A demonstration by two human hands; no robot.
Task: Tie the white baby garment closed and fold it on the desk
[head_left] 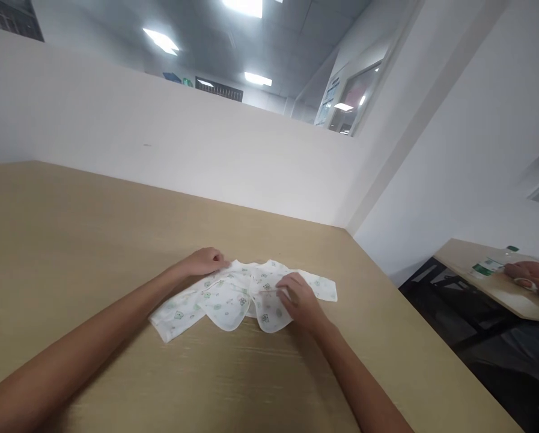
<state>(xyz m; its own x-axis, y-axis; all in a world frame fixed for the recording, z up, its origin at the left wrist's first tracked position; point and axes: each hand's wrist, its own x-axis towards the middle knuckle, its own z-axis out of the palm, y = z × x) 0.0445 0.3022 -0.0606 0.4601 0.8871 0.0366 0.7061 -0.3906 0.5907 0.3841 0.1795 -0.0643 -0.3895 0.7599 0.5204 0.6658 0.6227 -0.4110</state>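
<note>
Baby shirt [233, 297] is lying spread flat mid-table [71, 240], well clear of the right edge. Left hand [205, 261] is resting on its far collar edge, fingers curled, grip unclear. Right hand [298, 297] is pinching the front flap. Bare wood is lying open all around. Another person's hand [528, 270] is resting beside a bottle [492, 263] on a separate table.

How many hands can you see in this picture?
3: the left hand on the baby garment's far edge, the right hand on its right half, another person's hand at the far-right table. Others may be hidden.
</note>
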